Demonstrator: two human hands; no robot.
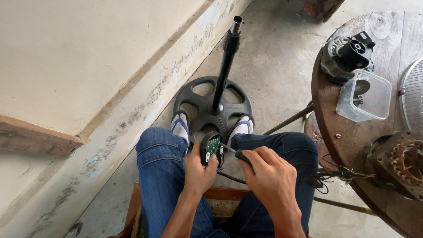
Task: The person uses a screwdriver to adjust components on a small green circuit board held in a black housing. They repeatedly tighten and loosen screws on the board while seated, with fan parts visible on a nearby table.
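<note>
My left hand (pixel 198 172) grips a small black housing with a green circuit board (pixel 212 146) inside it, held between my knees. My right hand (pixel 269 176) is closed on the black handle of a screwdriver (pixel 240 155); its shaft points left at the board's edge. A black cable (pixel 230 177) runs from under the housing toward the right, below my right hand. Both hands sit above my blue-jeaned lap.
A black round fan base with an upright pole (pixel 224 66) stands on the concrete floor under my sandalled feet. At right a round wooden table (pixel 328 132) carries a motor part (pixel 348 55), a clear plastic container (pixel 365 96), a copper-wound stator (pixel 403 163) and a wire grille (pixel 412 94). A wall runs along the left.
</note>
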